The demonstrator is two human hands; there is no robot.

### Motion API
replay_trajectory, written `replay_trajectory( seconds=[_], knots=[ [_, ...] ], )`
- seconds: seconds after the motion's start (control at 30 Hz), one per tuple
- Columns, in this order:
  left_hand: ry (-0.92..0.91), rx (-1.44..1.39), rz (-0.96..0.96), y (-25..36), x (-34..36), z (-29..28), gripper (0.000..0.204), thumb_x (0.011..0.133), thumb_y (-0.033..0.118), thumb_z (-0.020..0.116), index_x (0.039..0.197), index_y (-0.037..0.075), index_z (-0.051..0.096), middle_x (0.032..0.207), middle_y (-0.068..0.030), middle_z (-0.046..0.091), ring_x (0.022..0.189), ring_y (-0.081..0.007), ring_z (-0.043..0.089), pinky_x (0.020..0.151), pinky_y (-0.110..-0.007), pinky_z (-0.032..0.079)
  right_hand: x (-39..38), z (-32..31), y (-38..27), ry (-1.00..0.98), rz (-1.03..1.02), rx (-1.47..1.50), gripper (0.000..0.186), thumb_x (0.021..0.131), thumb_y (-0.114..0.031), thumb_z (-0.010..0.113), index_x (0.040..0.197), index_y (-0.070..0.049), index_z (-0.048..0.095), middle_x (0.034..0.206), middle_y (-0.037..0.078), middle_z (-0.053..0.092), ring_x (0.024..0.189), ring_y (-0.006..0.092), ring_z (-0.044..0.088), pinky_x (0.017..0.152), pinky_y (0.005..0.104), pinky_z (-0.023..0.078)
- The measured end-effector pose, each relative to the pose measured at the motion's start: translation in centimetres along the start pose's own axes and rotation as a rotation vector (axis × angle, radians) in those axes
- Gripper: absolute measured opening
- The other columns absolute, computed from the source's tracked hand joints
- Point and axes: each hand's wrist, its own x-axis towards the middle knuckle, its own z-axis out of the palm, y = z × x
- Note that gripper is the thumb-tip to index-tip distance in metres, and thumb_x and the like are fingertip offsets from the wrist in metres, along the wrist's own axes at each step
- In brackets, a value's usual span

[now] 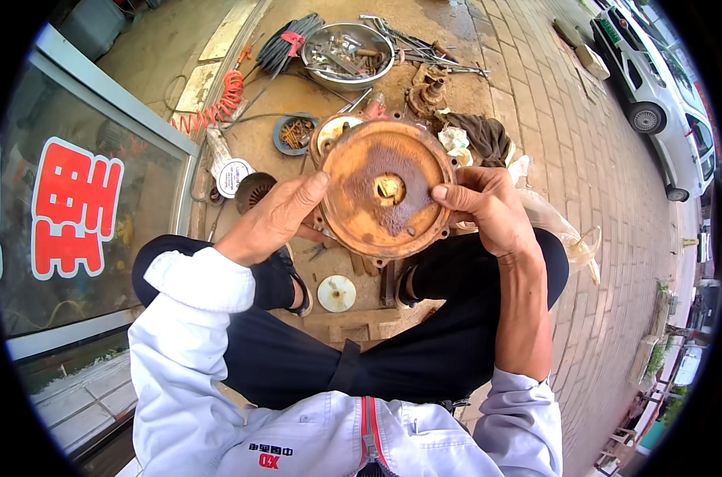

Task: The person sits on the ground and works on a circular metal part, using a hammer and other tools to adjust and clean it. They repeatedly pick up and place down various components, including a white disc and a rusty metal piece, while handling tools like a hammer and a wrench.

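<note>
A round, rust-brown metal cover point(345, 203) with a central hole and small bolt lugs round its rim is held up between my two hands, above my knees. My left hand point(277, 215) grips its left edge, thumb on the face and fingers behind. On the opposite edge my right hand point(488, 203) pinches it, the thumb pressed on the rim and the other fingers curled. Yellowish metal shows in the central hole. Below the cover, a pale round disc point(337, 293) lies on the ground between my feet. The fingers behind the cover are partly hidden.
Beyond the cover stand a metal basin point(348, 56) of parts and a blue dish point(295, 133) of bolts. A rusty shafted part point(428, 91), dark rag point(484, 137) and orange coiled hose point(218, 103) lie nearby. A glass door point(90, 191) is at left; a white car point(655, 87) stands far right.
</note>
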Motion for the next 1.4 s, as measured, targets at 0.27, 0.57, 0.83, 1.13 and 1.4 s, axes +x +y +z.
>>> replay_trajectory(
  seconds=[0.27,0.57,0.83,1.13,1.4],
  knots=[
    [0.203,-0.286,-0.002,1.6,1.8,-0.9,0.048,0.107,0.042,0.052,0.114,-0.003,0.064,0.089,-0.0089,0.073,0.067,-0.0136,0.071,0.056,-0.025,0.058,2.0,2.5,1.3,-0.043,0.172,0.402,0.037,0.097,-0.026,0.070,0.106,0.010,0.065,0.087,0.015,0.073,0.067,0.0209,0.074,0.054,0.0313,0.063],
    [0.102,-0.275,-0.015,1.2,1.1,-1.8,0.045,0.102,0.040,0.061,0.123,0.000,0.063,0.098,-0.0095,0.073,0.079,-0.0142,0.072,0.068,-0.028,0.060,1.2,2.8,1.4,0.004,0.075,0.326,0.043,0.097,-0.027,0.071,0.113,0.012,0.063,0.090,0.016,0.071,0.067,0.0179,0.071,0.057,0.0281,0.060],
    [0.060,-0.065,0.298,2.3,0.4,-1.4,0.082,0.087,0.016,0.083,0.152,-0.005,0.039,0.139,-0.0161,0.059,0.127,-0.0228,0.059,0.104,-0.037,0.052,-0.4,1.4,0.4,0.028,-0.151,0.264,0.034,0.093,-0.024,0.077,0.103,0.007,0.071,0.085,0.007,0.068,0.079,0.0145,0.064,0.075,0.0310,0.054],
    [0.071,-0.040,0.309,2.0,0.0,-1.0,0.080,0.086,0.006,0.081,0.153,-0.004,0.038,0.140,-0.0176,0.059,0.127,-0.0240,0.060,0.106,-0.037,0.051,-0.2,1.1,1.4,-0.005,-0.208,0.131,0.029,0.085,-0.008,0.084,0.108,0.005,0.071,0.085,0.001,0.069,0.075,0.0069,0.059,0.072,0.0254,0.051],
    [0.504,0.886,1.175,1.5,0.4,-0.5,0.065,0.068,-0.011,0.077,0.130,0.002,0.061,0.120,-0.0174,0.070,0.112,-0.0393,0.069,0.095,-0.043,0.059,-0.7,2.3,1.0,0.406,-1.082,-0.506,0.044,0.073,0.009,0.078,0.114,0.005,0.064,0.126,0.023,0.068,0.116,0.0323,0.068,0.099,0.0394,0.054]
  ],
)
